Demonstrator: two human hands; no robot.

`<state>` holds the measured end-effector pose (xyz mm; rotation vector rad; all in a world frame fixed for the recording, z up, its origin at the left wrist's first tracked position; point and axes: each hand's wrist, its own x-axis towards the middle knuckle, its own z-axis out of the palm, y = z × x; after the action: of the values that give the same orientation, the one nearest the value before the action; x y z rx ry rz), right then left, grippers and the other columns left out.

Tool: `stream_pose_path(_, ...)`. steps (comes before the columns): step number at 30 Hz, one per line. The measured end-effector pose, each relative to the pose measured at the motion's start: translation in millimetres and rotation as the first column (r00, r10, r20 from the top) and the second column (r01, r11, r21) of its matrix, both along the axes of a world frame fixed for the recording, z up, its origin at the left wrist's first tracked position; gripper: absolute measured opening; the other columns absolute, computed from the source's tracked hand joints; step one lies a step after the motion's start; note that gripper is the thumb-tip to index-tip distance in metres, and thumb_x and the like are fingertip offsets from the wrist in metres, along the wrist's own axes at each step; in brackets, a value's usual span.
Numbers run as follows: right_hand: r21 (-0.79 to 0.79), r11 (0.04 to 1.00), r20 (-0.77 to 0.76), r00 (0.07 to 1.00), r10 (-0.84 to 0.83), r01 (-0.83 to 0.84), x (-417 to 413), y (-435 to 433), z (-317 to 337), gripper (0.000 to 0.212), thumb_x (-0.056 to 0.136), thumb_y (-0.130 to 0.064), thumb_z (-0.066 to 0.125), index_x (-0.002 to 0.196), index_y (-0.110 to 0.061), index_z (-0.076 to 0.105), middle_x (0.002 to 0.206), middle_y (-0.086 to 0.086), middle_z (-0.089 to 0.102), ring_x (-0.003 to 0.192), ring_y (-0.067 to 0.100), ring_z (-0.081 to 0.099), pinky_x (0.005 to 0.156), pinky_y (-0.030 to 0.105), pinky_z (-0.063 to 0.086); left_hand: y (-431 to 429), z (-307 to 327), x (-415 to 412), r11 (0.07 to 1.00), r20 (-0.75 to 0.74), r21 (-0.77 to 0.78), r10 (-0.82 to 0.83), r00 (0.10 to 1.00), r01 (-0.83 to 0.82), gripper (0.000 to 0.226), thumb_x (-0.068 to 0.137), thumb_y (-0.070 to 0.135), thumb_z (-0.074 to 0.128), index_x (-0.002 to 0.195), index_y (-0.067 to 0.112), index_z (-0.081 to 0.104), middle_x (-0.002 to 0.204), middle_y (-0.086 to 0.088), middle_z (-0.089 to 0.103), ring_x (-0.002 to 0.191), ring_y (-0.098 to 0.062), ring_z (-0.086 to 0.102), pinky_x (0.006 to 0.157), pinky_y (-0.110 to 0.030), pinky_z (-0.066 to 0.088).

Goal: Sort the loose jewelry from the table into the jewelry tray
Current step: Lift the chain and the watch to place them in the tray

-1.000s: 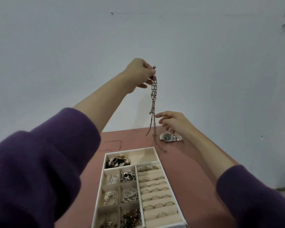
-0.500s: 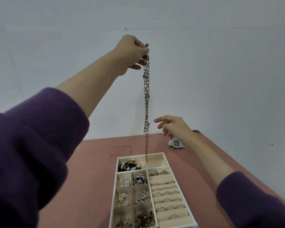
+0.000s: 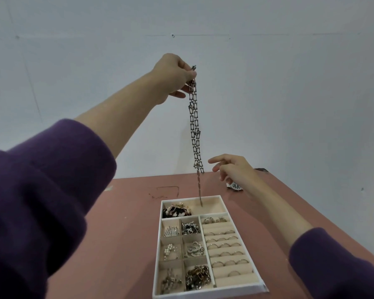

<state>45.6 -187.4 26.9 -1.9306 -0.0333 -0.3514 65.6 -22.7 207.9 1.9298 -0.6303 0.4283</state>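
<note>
My left hand (image 3: 175, 74) is raised high and pinches the top of a long metal chain necklace (image 3: 195, 130). The chain hangs straight down, and its lower end dips into the wide top compartment of the white jewelry tray (image 3: 160, 253), to the right of a dark beaded piece (image 3: 176, 210). My right hand (image 3: 232, 168) hovers empty beside the chain's lower part, fingers loosely spread. A silver wristwatch (image 3: 235, 186) lies on the table just behind that hand, partly hidden by it.
The tray sits on a reddish table (image 3: 127, 234). Its left compartments hold several brooches and chains, and its right slots hold several rings (image 3: 225, 244). A plain pale wall (image 3: 289, 83) stands close behind the table's far edge.
My left hand has come down a little with the chain, and the chain's tip now reaches into the tray's top compartment. My right hand stays near the watch.
</note>
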Motion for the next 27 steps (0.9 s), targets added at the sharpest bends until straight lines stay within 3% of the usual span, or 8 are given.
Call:
stream_pose_path(7, 0.006, 1.000, -0.022, 0.999, -0.023, 0.023, -2, -3, -4, 0.042, 0.075, 0.003, 0.041, 0.093, -0.023, 0.069, 0.082, 0.001, 0.065, 0.061, 0.015, 0.051, 0.063, 0.035, 0.036, -5, -16, 2, 0.999, -0.018, 0.033, -0.002, 1.000, 0.002, 0.024, 0.091, 0.012, 0.053, 0.069, 0.016, 0.046, 0.072, -0.001, 0.057, 0.058, -0.009, 0.058, 0.057, -0.022, 0.051)
stream_pose_path(16, 0.008, 1.000, -0.046, 0.999, -0.024, 0.025, -11, -7, -12, 0.042, 0.079, 0.005, 0.040, 0.103, -0.016, 0.068, 0.085, 0.003, 0.063, 0.045, 0.003, 0.048, 0.054, 0.024, 0.037, -11, -64, 10, 0.997, -0.124, 0.074, -0.009, 0.992, 0.018, 0.017, 0.090, 0.014, 0.056, 0.076, 0.016, 0.046, 0.081, -0.004, 0.061, 0.062, -0.011, 0.059, 0.055, -0.023, 0.050)
stream_pose_path(21, 0.017, 1.000, -0.046, 0.999, -0.015, 0.016, -10, -9, -17, 0.041, 0.079, 0.007, 0.040, 0.101, -0.012, 0.067, 0.086, 0.006, 0.062, 0.055, 0.013, 0.050, 0.055, 0.027, 0.039, -13, -91, 13, 0.995, -0.176, 0.096, -0.013, 0.984, 0.030, 0.016, 0.090, 0.014, 0.056, 0.077, 0.016, 0.047, 0.081, -0.005, 0.062, 0.062, -0.012, 0.059, 0.056, -0.024, 0.050)
stream_pose_path(27, 0.004, 1.000, -0.061, 0.998, -0.024, 0.025, -9, -15, -24, 0.040, 0.081, 0.007, 0.038, 0.104, -0.009, 0.066, 0.085, 0.006, 0.060, 0.057, 0.014, 0.050, 0.048, 0.020, 0.038, -16, -122, 17, 0.991, -0.223, 0.135, 0.009, 0.975, 0.022, 0.015, 0.089, 0.015, 0.057, 0.077, 0.016, 0.048, 0.092, -0.011, 0.062, 0.063, -0.013, 0.058, 0.051, -0.022, 0.048)
